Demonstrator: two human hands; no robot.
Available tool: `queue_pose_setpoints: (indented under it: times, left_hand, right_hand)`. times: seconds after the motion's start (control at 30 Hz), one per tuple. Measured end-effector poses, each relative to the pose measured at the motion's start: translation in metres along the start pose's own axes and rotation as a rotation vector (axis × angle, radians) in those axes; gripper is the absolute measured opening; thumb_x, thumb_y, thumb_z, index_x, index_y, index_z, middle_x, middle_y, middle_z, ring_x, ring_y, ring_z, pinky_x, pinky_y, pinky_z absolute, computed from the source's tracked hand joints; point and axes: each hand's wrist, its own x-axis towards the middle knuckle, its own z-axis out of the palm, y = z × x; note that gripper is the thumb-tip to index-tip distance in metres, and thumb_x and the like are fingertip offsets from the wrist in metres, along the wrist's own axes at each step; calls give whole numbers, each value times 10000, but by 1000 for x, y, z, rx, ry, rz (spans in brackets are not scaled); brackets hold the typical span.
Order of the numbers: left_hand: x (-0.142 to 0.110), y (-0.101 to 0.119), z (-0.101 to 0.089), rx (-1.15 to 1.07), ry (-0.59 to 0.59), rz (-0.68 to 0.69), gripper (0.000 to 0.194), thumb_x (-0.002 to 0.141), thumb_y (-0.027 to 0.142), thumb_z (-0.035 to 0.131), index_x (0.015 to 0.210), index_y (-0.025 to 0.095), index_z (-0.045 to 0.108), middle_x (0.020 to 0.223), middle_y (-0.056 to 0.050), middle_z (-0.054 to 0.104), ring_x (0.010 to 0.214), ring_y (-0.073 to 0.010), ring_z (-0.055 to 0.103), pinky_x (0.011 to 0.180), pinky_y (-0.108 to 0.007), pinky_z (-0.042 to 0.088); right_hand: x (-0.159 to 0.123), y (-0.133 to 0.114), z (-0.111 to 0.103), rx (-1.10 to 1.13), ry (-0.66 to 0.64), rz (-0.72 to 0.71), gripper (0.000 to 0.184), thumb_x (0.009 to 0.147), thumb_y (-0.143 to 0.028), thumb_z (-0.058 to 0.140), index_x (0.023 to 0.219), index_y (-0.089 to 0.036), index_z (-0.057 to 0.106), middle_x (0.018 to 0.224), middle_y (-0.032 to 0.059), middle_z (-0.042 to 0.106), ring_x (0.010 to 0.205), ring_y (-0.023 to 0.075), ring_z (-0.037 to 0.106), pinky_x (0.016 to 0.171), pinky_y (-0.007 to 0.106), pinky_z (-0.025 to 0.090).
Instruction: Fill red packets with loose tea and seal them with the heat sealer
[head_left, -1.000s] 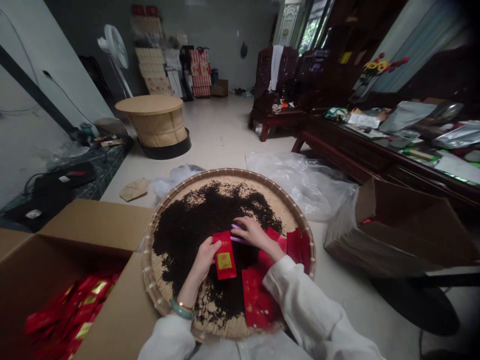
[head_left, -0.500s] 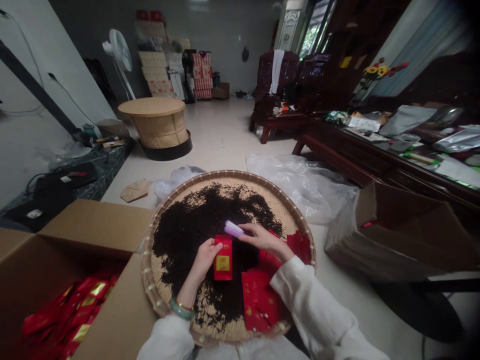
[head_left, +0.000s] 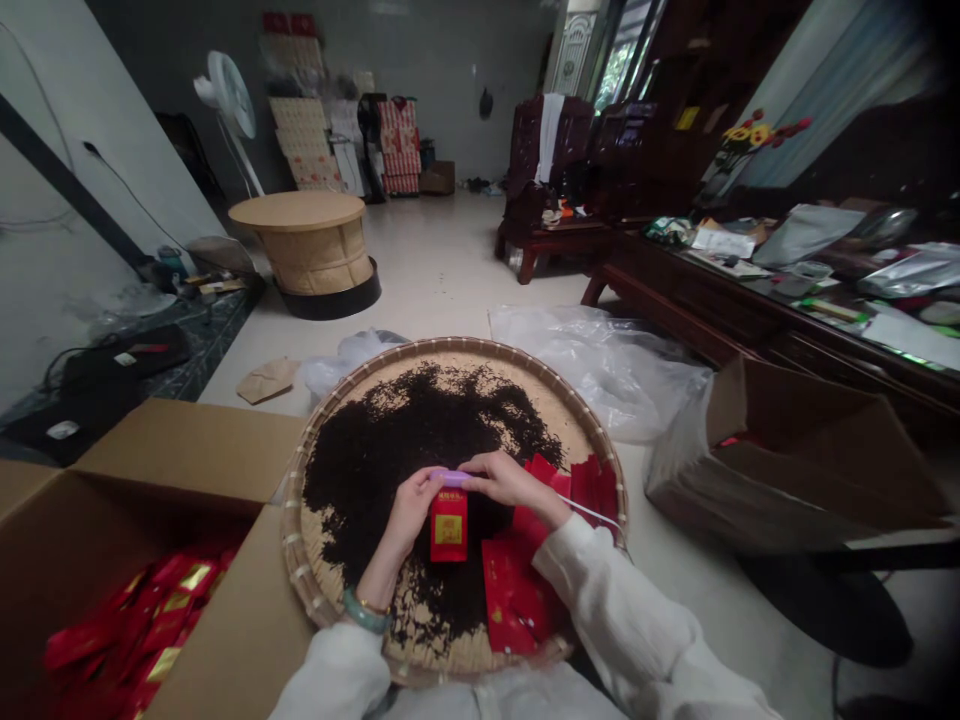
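Note:
A round woven bamboo tray (head_left: 322, 590) holds a spread of dark loose tea leaves (head_left: 390, 440). My left hand (head_left: 409, 510) grips a small red packet (head_left: 448, 525) upright over the leaves. My right hand (head_left: 499, 478) pinches a pale purple scoop (head_left: 452, 478) laid across the packet's top edge. Several empty red packets (head_left: 517, 590) lie on the tray under my right forearm. A green bangle circles my left wrist.
An open cardboard box (head_left: 135, 540) at the left holds several filled red packets (head_left: 127, 630). Another cardboard box (head_left: 795, 450) lies at the right. Clear plastic sheeting (head_left: 600, 360) lies beyond the tray. A round wooden tub (head_left: 315, 240), a fan and dark wooden furniture stand farther back.
My right hand lifted the purple scoop out of the leaves and brought it down onto the packet's mouth. My left hand turned the packet more upright.

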Motion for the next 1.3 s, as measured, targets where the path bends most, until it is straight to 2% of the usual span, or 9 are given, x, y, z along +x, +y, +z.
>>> queue_pose_setpoints:
  times: [0.27, 0.47, 0.57, 0.7, 0.83, 0.93, 1.03, 1.2, 1.3]
  left_hand:
    - [-1, 1, 1, 5, 63, 42, 450, 646, 485, 713, 904, 118, 673, 843, -81, 716, 733, -199, 655, 666, -271, 500]
    - [-2, 0, 2, -78, -47, -75, 503, 566, 396, 794, 957, 123, 634, 816, -60, 720, 716, -188, 664, 682, -273, 502]
    - [-2, 0, 2, -102, -21, -76, 484, 535, 393, 813, 883, 126, 609, 739, -39, 707, 669, -179, 656, 647, -265, 496]
    - [-3, 1, 1, -143, 54, -65, 450, 563, 471, 786, 767, 144, 552, 613, 9, 652, 544, -133, 599, 548, -225, 454]
    - [-4, 3, 6, -140, 48, -55, 474, 562, 524, 770, 733, 145, 541, 582, 26, 622, 499, -103, 549, 507, -200, 411]
    - [-5, 5, 11, -113, 27, -38, 478, 559, 545, 761, 703, 143, 547, 567, 34, 594, 493, -92, 516, 495, -192, 386]
    - [-6, 8, 12, -74, 51, 6, 469, 572, 560, 745, 654, 140, 551, 553, 44, 555, 491, -79, 472, 487, -185, 362]
    - [-6, 12, 3, -73, 72, 21, 466, 585, 562, 740, 638, 136, 559, 568, 34, 562, 507, -84, 482, 500, -190, 370]
    - [-8, 11, 2, -124, 10, -59, 506, 602, 578, 733, 807, 134, 607, 695, -19, 652, 553, -127, 577, 534, -221, 432]
  right_hand:
    - [1, 0, 3, -16, -2, -4, 287, 895, -338, 543, 1047, -149, 696, 926, 61, 699, 817, 184, 621, 684, 234, 384]
    - [1, 2, 2, 83, -12, -24, 353, 901, -416, 505, 1054, -157, 688, 927, 51, 700, 812, 182, 617, 708, 243, 416]
    - [-1, 14, -4, 153, 35, 57, 412, 868, -427, 542, 1158, -150, 641, 1085, 78, 677, 925, 218, 618, 810, 295, 446]
    - [-4, 32, -11, 51, 85, 236, 478, 833, -362, 597, 1241, -115, 579, 1198, 140, 623, 1026, 265, 596, 887, 362, 435]
    - [0, 24, -2, 8, 135, 211, 392, 853, -367, 584, 1155, -122, 628, 1100, 131, 660, 966, 234, 613, 840, 324, 448]
    - [8, 8, 13, 48, 186, 133, 281, 831, -404, 617, 880, -139, 697, 872, 77, 688, 789, 180, 616, 715, 258, 446]
    - [13, 2, 23, 108, 166, 155, 246, 792, -355, 662, 704, -126, 677, 667, 29, 641, 619, 130, 554, 582, 215, 391]
    - [12, 10, 29, 292, 111, 119, 236, 828, -303, 571, 792, -105, 695, 665, 17, 633, 597, 107, 513, 534, 188, 368]
    - [11, 13, 30, 388, 119, 145, 276, 828, -345, 558, 774, -103, 679, 659, 22, 628, 601, 116, 529, 549, 199, 395]
